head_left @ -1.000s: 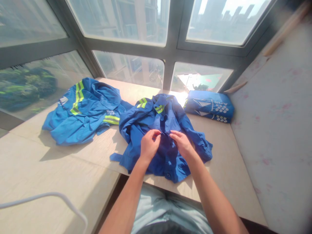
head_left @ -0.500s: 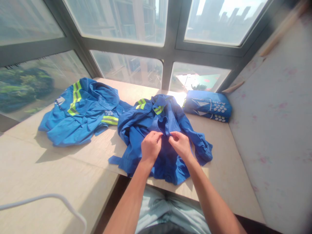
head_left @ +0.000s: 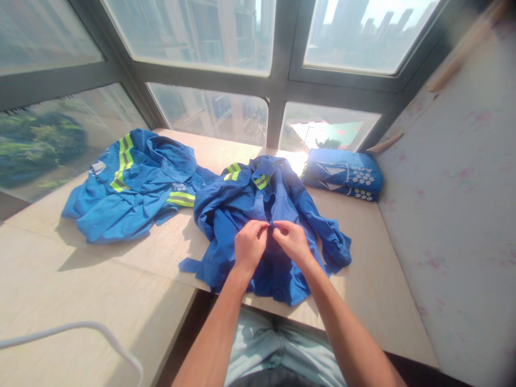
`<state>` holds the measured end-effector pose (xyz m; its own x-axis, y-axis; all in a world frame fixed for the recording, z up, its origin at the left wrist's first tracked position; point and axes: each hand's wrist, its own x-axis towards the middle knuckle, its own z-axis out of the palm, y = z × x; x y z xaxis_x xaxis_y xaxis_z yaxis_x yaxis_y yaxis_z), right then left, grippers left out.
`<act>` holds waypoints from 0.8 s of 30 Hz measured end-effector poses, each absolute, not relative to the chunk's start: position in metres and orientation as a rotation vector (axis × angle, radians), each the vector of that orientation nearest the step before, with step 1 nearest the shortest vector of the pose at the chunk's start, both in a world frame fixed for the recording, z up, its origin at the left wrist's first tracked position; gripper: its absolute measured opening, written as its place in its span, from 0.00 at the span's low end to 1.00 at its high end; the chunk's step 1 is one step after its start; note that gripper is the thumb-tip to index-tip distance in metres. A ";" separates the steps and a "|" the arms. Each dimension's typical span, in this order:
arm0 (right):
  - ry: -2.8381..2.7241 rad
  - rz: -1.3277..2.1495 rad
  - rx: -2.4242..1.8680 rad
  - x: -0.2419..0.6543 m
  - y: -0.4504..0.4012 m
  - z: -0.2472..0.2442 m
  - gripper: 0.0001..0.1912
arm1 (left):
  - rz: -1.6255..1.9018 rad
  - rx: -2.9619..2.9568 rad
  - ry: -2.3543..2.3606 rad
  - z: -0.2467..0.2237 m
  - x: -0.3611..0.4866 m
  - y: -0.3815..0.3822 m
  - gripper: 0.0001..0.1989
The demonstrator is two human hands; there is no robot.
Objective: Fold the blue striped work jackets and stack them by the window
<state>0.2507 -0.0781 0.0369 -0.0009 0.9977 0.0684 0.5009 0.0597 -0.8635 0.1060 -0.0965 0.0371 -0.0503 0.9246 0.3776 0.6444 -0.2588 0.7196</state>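
A blue work jacket (head_left: 226, 215) with yellow-green reflective stripes lies spread on the wooden surface in front of me, its collar toward the window. My left hand (head_left: 250, 242) pinches one front edge of it near the middle of the opening. Close beside it, my right hand (head_left: 291, 238) pinches the other front edge. The fingertips of both hands nearly meet, and the cloth between them is partly covered, so a button there cannot be made out. Above the hands the jacket's front gapes slightly.
A second blue jacket (head_left: 121, 199) with reflective stripes lies crumpled at the left. A folded blue garment (head_left: 342, 174) with white print sits at the back right by the wall (head_left: 451, 215). A white cable (head_left: 92, 324) crosses the front left of the wooden surface (head_left: 80, 290). Windows stand behind.
My right hand has moved slightly left, closer to my left hand. The jacket's two front edges have come together between the fingers, and the gap above them has narrowed.
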 end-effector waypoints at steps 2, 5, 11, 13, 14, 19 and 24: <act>-1.593 0.871 -1.520 0.251 -0.079 0.037 0.16 | 1.218 1.890 1.688 0.037 0.107 -0.097 0.09; -1.634 0.867 -1.485 0.250 -0.081 0.039 0.17 | 1.229 1.857 1.712 0.037 0.111 -0.096 0.09; -1.741 0.868 -1.414 0.247 -0.086 0.042 0.20 | 1.277 1.644 1.670 0.028 0.115 -0.096 0.10; -1.739 0.915 -1.369 0.246 -0.088 0.042 0.22 | 1.303 1.441 1.605 0.024 0.114 -0.095 0.09; -1.742 0.936 -1.346 0.246 -0.089 0.042 0.23 | 1.314 1.332 1.554 0.022 0.114 -0.094 0.08; -1.774 0.936 -1.285 0.243 -0.093 0.039 0.23 | 1.362 0.894 1.295 0.020 0.115 -0.090 0.14; -1.609 1.113 -1.224 0.242 -0.093 0.032 0.22 | 1.419 0.797 1.330 0.017 0.119 -0.090 0.15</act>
<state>0.2419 -0.0931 0.0321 -0.2021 0.9754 0.0886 0.2609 0.1408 -0.9550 0.1189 -0.0898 0.0174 -0.2899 0.9435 -0.1603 -0.2206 0.0971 0.9705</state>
